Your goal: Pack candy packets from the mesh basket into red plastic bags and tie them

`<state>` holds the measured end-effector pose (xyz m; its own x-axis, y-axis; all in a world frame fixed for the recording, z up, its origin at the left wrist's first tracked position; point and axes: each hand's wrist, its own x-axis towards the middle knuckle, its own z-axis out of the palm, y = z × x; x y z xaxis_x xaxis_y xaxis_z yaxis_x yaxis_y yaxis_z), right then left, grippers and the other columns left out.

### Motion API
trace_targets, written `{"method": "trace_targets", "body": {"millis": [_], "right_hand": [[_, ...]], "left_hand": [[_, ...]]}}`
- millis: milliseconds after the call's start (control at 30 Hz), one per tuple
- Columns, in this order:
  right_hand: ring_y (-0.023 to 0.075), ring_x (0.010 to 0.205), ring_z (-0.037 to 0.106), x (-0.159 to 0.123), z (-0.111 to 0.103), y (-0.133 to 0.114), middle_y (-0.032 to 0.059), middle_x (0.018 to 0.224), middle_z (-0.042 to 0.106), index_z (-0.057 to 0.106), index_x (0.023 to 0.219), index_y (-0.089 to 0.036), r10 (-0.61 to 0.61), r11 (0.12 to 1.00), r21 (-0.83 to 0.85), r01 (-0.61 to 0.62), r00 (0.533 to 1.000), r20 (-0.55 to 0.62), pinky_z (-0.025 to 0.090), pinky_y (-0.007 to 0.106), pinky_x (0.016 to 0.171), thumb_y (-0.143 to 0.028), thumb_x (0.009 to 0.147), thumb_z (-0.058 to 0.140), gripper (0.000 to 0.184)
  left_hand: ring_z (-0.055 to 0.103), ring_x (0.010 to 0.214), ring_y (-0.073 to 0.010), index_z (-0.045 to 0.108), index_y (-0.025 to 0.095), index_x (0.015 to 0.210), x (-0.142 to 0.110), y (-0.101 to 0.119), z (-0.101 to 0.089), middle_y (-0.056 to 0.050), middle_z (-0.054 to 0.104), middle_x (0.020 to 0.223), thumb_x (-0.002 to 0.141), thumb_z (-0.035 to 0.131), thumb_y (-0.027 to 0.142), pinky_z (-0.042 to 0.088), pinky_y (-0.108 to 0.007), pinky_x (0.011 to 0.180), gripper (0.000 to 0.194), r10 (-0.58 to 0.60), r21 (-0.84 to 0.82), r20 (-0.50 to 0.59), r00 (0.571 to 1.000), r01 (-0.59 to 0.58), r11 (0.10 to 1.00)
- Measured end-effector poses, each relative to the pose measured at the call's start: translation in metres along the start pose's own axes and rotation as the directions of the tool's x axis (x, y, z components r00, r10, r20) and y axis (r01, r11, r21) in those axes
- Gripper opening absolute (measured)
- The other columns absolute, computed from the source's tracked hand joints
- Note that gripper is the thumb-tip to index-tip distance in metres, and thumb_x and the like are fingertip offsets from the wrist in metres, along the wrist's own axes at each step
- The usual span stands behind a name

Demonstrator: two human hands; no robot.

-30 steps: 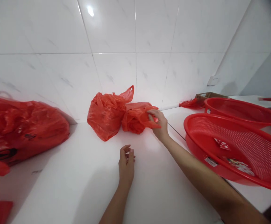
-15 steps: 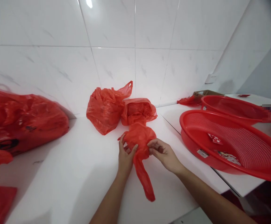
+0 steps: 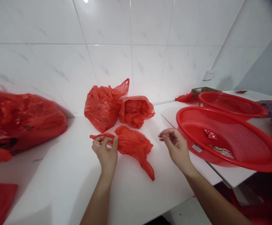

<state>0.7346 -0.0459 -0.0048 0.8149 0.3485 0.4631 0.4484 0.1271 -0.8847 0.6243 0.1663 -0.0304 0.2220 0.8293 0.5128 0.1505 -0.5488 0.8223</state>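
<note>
A crumpled red plastic bag [image 3: 134, 143] lies on the white table in front of me. My left hand [image 3: 106, 153] is closed on its left end, thumb and fingers pinching the thin plastic. To the right of the bag, apart from it, my right hand [image 3: 174, 147] hovers with curled, loosely parted fingers and nothing visible in them. Just behind stands an opened red bag [image 3: 137, 109] with bunched red plastic inside. Beside it on the left is a fuller red bag [image 3: 103, 107] with a handle loop sticking up.
A large red bag with black print [image 3: 25, 122] fills the left side. On the right sit a red perforated basket [image 3: 183, 131] with labels inside, and another red basket [image 3: 229, 100]. A cardboard box [image 3: 206, 90] and a wall socket [image 3: 208, 75] are behind. Another person shows at the far right edge.
My right hand pulled a red bag from the bunch toward me, then let go and moved right. My left hand took hold and drew one end of the bag left.
</note>
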Motion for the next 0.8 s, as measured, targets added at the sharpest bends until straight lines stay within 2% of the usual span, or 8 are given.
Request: {"method": "trace_targets", "body": {"millis": [67,133,233,367,533,600,700,800], "right_hand": [[0.0139,0.082,0.062,-0.013,0.017,-0.021,0.0024,0.090,0.064,0.058,0.094,-0.022,-0.164,0.981,-0.068,0.182,0.964,0.210,0.052,0.029,0.075,-0.021,0.091,0.048,0.011],[0.0151,0.086,0.062,-0.023,0.036,-0.027,0.0036,0.096,0.066,0.059,0.101,-0.023,-0.248,0.928,-0.137,0.346,0.850,0.466,0.051,0.029,0.077,-0.016,0.092,0.042,0.021],[0.0189,0.097,0.061,-0.021,0.061,-0.008,0.0080,0.105,0.066,0.059,0.108,-0.018,-0.132,0.769,-0.386,0.509,0.717,0.684,0.049,0.031,0.082,-0.011,0.090,0.038,0.029],[0.0220,0.100,0.059,0.002,0.068,0.026,0.0111,0.109,0.064,0.059,0.111,-0.013,0.144,0.444,-0.709,0.548,0.737,0.660,0.043,0.032,0.086,-0.011,0.088,0.041,0.029],[0.0261,0.088,0.063,0.022,0.048,0.027,0.0120,0.095,0.069,0.061,0.107,-0.015,0.219,0.347,-0.773,0.531,0.755,0.618,0.038,0.040,0.086,-0.029,0.090,0.047,0.026],[0.0271,0.085,0.064,0.026,0.039,0.020,0.0127,0.094,0.070,0.059,0.114,-0.015,0.240,0.325,-0.773,0.545,0.743,0.625,0.036,0.041,0.086,-0.035,0.083,0.058,0.037],[0.0263,0.078,0.065,0.033,0.027,0.010,0.0120,0.090,0.070,0.055,0.123,-0.016,0.298,0.264,-0.775,0.574,0.715,0.632,0.036,0.041,0.083,-0.035,0.074,0.066,0.054],[0.0273,0.081,0.066,0.034,0.020,0.006,0.0136,0.095,0.070,0.046,0.135,-0.016,0.375,0.191,-0.784,0.591,0.694,0.615,0.036,0.041,0.084,-0.040,0.073,0.066,0.069]], "left_hand": [[0.032,0.128,-0.0339,0.061,0.019,0.059,-0.008,0.009,0.001,-0.011,0.046,0.128,0.078,0.067,0.039,0.024,-0.052,0.105,0.029,0.181,0.217,0.016,0.983,-0.180,0.959],[0.023,0.135,-0.0364,0.058,0.019,0.056,-0.014,0.015,0.000,-0.009,0.047,0.131,0.080,0.065,0.039,0.018,-0.056,0.107,0.032,0.285,0.316,0.062,0.957,-0.290,0.903],[0.050,0.110,-0.0305,0.055,0.021,0.057,-0.017,0.019,-0.002,-0.008,0.060,0.097,0.083,0.060,0.042,0.033,-0.048,0.097,0.034,0.244,0.194,0.197,0.950,-0.281,0.940],[0.040,0.053,-0.0140,0.043,0.021,0.057,-0.017,0.021,-0.003,0.004,0.039,0.054,0.085,0.052,0.056,0.034,-0.025,0.054,0.045,-0.118,-0.089,0.458,0.881,0.177,0.980],[0.044,0.052,-0.0108,0.051,0.020,0.077,-0.004,0.018,-0.005,0.005,0.050,0.063,0.074,0.063,0.060,0.037,-0.023,0.052,0.042,-0.287,-0.383,0.676,0.679,0.656,0.650],[0.047,0.052,-0.0110,0.049,0.020,0.077,0.010,0.010,-0.011,0.005,0.050,0.064,0.069,0.068,0.059,0.040,-0.024,0.053,0.044,-0.343,-0.419,0.574,0.743,0.627,0.657],[0.045,0.055,-0.0107,0.049,0.021,0.074,0.028,0.000,-0.025,0.006,0.047,0.066,0.064,0.074,0.051,0.044,-0.026,0.059,0.040,-0.365,-0.336,0.236,0.901,0.427,0.839],[0.051,0.073,-0.0161,0.058,0.022,0.083,0.024,0.012,-0.033,0.002,0.052,0.079,0.071,0.071,0.042,0.046,-0.034,0.079,0.027,-0.108,-0.068,-0.085,0.991,0.102,0.992]]}}
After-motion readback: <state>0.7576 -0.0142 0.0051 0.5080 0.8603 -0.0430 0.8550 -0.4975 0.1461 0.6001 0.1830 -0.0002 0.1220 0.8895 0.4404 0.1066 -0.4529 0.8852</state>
